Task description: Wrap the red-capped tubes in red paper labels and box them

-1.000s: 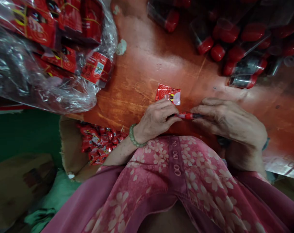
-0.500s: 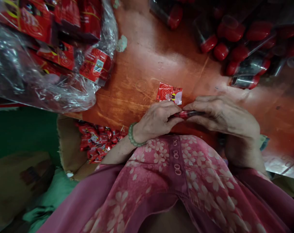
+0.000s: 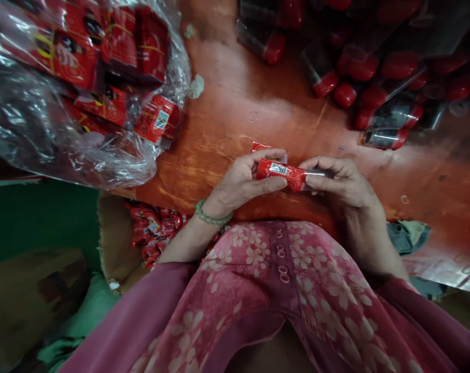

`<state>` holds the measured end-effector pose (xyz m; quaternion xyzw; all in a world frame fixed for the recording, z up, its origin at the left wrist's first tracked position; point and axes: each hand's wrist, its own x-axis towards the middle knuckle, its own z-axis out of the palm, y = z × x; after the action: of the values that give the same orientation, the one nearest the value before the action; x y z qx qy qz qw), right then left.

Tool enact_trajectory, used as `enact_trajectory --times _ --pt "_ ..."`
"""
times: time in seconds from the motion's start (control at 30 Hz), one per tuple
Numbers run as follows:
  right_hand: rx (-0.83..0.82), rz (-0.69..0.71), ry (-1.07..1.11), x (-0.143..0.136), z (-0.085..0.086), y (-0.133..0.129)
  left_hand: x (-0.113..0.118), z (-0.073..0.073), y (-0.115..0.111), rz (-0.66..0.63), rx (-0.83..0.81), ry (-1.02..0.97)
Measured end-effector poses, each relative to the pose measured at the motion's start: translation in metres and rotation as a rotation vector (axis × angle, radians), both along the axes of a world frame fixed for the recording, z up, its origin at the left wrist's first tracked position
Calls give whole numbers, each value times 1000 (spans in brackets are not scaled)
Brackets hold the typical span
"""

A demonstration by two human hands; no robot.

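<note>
A small clear tube with a red printed sleeve [image 3: 293,178] lies sideways between my two hands, above the table's near edge. The barcode on the sleeve faces up. My left hand [image 3: 250,178], with a green bead bracelet [image 3: 213,213] at the wrist, grips the sleeved end between thumb and fingers. Around the clear end my right hand [image 3: 334,181] is closed, thumb on the tube near the sleeve's edge. Behind my left fingers a flat red printed sleeve [image 3: 259,146] rests on the table, mostly covered.
A clear plastic bag [image 3: 142,166] of banded red sleeves sits at the left. Several red-capped clear tubes [image 3: 386,139] lie at the back right. Below the table edge, a cardboard box [image 3: 113,238] holds red wrapped pieces. A cloth [image 3: 408,235] lies near my right forearm.
The tube has turned so its barcode shows, and the red sleeve on it is now plainly visible. My left hand has opened its grip wider and covers more of the flat sleeve.
</note>
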<state>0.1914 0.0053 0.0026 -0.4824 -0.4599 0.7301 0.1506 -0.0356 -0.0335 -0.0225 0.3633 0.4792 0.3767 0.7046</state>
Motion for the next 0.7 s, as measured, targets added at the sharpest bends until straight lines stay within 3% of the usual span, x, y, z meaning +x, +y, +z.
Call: enact_trajectory --times 0.13,0.3,0.7 --pt "-74 -115 15 -4 -4 -4 14 -4 -6 85 -148 -105" --pt "-33 -173 7 -5 -8 -7 20 -1 -7 102 -186 -111" --pt "327 -275 -178 -14 -13 -18 33 -1 -6 219 -262 -75"
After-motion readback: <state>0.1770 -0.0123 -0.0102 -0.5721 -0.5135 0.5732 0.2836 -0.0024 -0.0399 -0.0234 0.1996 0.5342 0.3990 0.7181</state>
